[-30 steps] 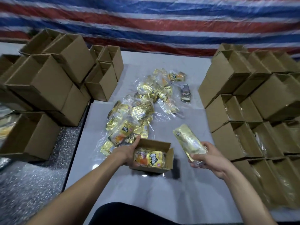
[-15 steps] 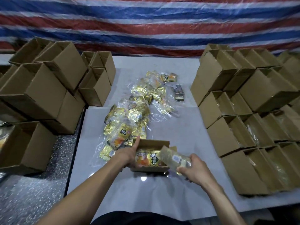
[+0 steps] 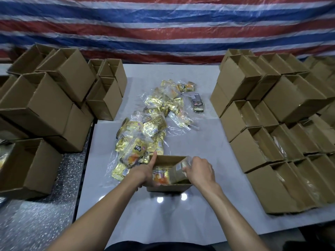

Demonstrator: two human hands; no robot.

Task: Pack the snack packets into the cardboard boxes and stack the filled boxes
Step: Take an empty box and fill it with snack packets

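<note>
The cardboard box point(image 3: 168, 187) is gripped by the left hand point(image 3: 145, 172), steadied so the snack packet point(image 3: 178, 171) held in the right hand point(image 3: 199, 171) can be slid in.

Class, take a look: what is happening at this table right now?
A person is packing snacks. The left hand grips a small open brown cardboard box on the white table, while the right hand pushes a gold foil snack packet into it. A loose pile of gold packets lies behind; brown boxes stand stacked on both sides.
</note>
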